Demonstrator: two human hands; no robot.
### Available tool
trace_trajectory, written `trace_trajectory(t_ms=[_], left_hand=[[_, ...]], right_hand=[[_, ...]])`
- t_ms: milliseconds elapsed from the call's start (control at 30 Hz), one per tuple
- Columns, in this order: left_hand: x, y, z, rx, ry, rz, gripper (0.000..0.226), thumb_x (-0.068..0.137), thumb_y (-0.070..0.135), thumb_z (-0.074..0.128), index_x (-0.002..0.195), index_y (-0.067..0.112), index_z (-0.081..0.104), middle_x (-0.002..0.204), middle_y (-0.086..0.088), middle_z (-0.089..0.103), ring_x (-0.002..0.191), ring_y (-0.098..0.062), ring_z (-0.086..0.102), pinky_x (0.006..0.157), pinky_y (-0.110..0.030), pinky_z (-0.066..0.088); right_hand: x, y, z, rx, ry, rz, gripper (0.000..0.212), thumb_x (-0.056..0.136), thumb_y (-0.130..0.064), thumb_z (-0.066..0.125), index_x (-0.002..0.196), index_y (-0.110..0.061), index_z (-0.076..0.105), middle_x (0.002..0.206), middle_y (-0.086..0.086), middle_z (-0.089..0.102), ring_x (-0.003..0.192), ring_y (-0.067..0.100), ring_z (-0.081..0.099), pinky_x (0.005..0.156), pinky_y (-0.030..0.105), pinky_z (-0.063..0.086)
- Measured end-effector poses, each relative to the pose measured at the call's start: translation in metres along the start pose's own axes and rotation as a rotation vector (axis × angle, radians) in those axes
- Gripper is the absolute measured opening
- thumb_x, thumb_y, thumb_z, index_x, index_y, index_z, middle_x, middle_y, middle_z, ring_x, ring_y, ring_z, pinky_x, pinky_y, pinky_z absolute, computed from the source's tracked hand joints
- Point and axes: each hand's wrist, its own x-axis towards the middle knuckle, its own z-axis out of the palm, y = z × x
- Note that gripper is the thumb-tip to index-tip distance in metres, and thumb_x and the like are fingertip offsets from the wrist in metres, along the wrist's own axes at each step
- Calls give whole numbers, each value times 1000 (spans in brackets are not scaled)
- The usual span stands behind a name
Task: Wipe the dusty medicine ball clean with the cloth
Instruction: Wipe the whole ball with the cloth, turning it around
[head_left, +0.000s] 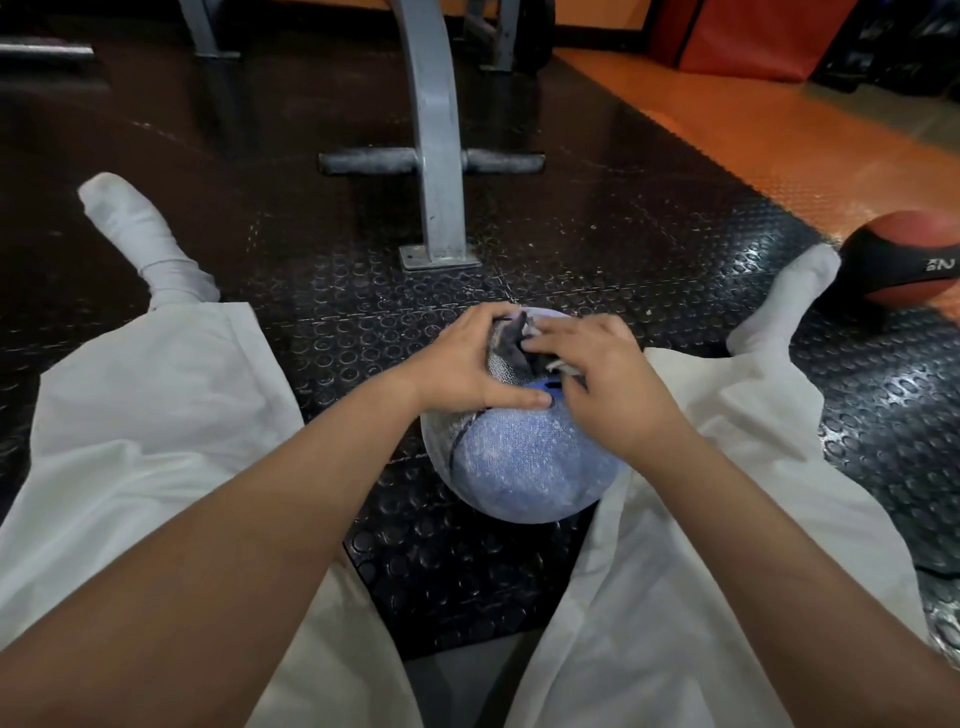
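A blue medicine ball (524, 467), pale with dust, sits on the black studded floor between my spread legs. A dark grey cloth (511, 349) lies bunched on the ball's top, partly hidden by my fingers. My left hand (467, 364) cups the ball's upper left side, thumb laid across the top and fingers curled at the cloth's left edge. My right hand (608, 384) grips the cloth from the right and presses it onto the ball. A small cleaner blue patch shows between the hands.
A grey metal machine leg (439, 156) with a crossbar stands on its bolted foot just beyond the ball. A red and black medicine ball (909, 260) lies at the right by my socked foot. Orange flooring runs along the far right.
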Motion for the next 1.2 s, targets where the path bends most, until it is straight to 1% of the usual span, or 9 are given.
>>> trace_trajectory(t_ms=[100, 233, 367, 467, 567, 767, 900, 1100, 1200], left_hand=[[0, 1, -1, 51, -14, 14, 111, 59, 49, 86, 147, 22, 24, 148, 3, 29, 137, -14, 31, 117, -36, 28], [-5, 5, 8, 62, -4, 46, 112, 60, 51, 86, 148, 25, 22, 145, 7, 28, 135, -10, 28, 117, -35, 26], [-5, 3, 8, 132, -8, 56, 116, 53, 70, 78, 148, 27, 28, 143, 7, 31, 135, -11, 29, 117, -37, 27], [-5, 0, -1, 25, -49, -5, 115, 55, 54, 87, 148, 28, 24, 145, 8, 28, 136, -12, 34, 117, -39, 30], [-4, 3, -6, 123, -85, -13, 136, 43, 71, 75, 154, 22, 12, 159, 2, 16, 145, -18, 21, 120, -44, 23], [-12, 8, 8, 153, -33, 51, 122, 61, 54, 83, 154, 23, 10, 161, 6, 9, 147, -13, 8, 120, -30, 11], [-10, 6, 9, 151, -20, 35, 122, 57, 62, 82, 153, 24, 17, 155, 7, 19, 144, -13, 16, 120, -31, 15], [-7, 6, -3, 159, -69, -16, 129, 60, 53, 82, 155, 16, 5, 163, 0, 6, 149, -18, 9, 122, -36, 14], [-7, 6, 2, 176, -81, -16, 130, 60, 55, 82, 155, 16, 3, 163, 1, 3, 149, -18, 6, 122, -38, 13]], right_hand=[[-22, 2, 0, -15, 18, -80, 40, 79, -18, 43, 105, -9, 71, 121, 7, 64, 100, 32, 54, 96, 13, 26], [-5, 1, -3, -34, 12, 10, 32, 81, -30, 55, 104, -15, 71, 117, 1, 66, 100, 28, 55, 92, 39, 44], [21, -1, -3, -38, -58, 49, 31, 83, -44, 66, 105, -22, 70, 120, -8, 64, 104, 20, 49, 93, 37, 41], [12, -2, 2, 32, 33, -10, 23, 84, -35, 68, 99, -18, 72, 115, -6, 67, 96, 21, 48, 89, 34, 43], [-13, -2, 6, 77, 92, -112, 25, 82, -32, 59, 91, -13, 73, 110, -3, 70, 92, 20, 54, 89, 18, 36], [1, 5, -2, 93, 131, 11, 24, 82, -23, 61, 101, -14, 73, 92, -7, 69, 94, 17, 50, 83, 39, 47], [30, 8, -5, 51, 54, 87, 24, 86, -17, 63, 108, -19, 72, 96, -3, 70, 102, 12, 46, 92, 34, 44], [-8, -7, 5, 117, 99, -94, 25, 77, -23, 57, 91, -13, 76, 104, -3, 72, 94, 20, 47, 84, 16, 38], [-10, -5, -1, 107, 67, -125, 30, 76, -27, 53, 89, -13, 75, 100, -5, 72, 91, 23, 50, 83, 27, 43]])
